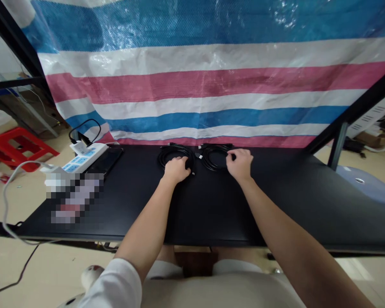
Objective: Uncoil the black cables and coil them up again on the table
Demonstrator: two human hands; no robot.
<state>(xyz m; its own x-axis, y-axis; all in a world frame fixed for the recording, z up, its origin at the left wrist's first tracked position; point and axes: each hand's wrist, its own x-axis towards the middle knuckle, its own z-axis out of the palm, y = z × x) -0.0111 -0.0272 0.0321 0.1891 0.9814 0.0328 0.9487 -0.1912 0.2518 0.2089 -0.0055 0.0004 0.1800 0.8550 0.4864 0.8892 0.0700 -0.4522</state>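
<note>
Two coils of black cable lie side by side on a black tabletop [205,205]. My left hand [176,169] rests on the near side of the left coiled cable [162,157], its fingers curled round the strands and partly hidden from me. At the other coiled cable [208,161], my right hand [240,164] pinches the right edge between thumb and fingers. Between the coils a light-coloured connector [200,157] sticks out, and other cable ends show at the far side of each loop.
A white power strip [88,156] with plugged-in chargers stands at the table's left, beside a dark phone [108,159] and a blurred-out object [78,199]. Striped plastic sheeting [195,85] hangs along the back edge. Black frame posts rise at both sides. A red stool [22,147] stands on the floor at left.
</note>
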